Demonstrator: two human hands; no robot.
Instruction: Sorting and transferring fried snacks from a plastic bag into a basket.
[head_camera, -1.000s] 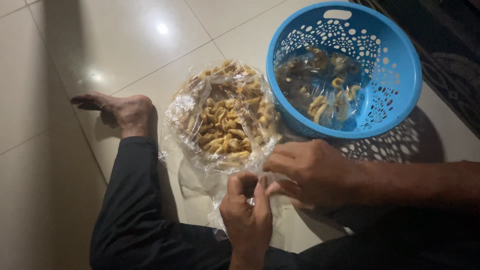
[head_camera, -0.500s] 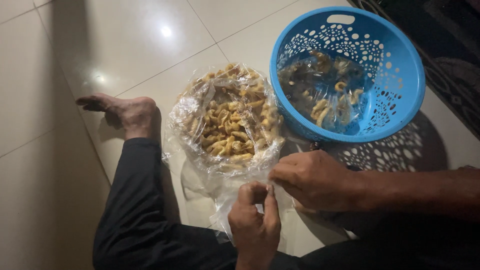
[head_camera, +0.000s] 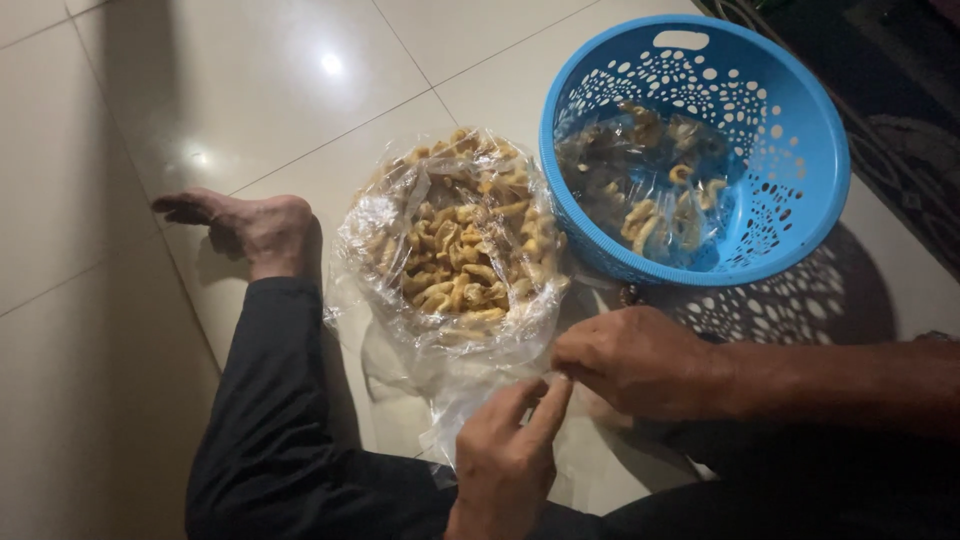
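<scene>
Head view is showing the person sitting on the pale tiled floor (head_camera: 150, 120), one black-trousered leg (head_camera: 270, 420) stretched out and the bare foot (head_camera: 250, 228) resting flat on a tile. The clear plastic bag (head_camera: 455, 260) of pale yellow curled snacks is lying open between that leg and the blue perforated basket (head_camera: 790, 150), its far side just touching the basket wall. Inside the basket another clear bag of snacks (head_camera: 650, 200) is sitting. The left hand (head_camera: 505, 465) and right hand (head_camera: 640, 360) are meeting at the bag's loose near edge, fingertips pinching the thin plastic together; the right forearm is lying across the lower right, hiding the floor there. Compared with half a second ago, the hands are sitting slightly further right and the bag is looking flatter.
</scene>
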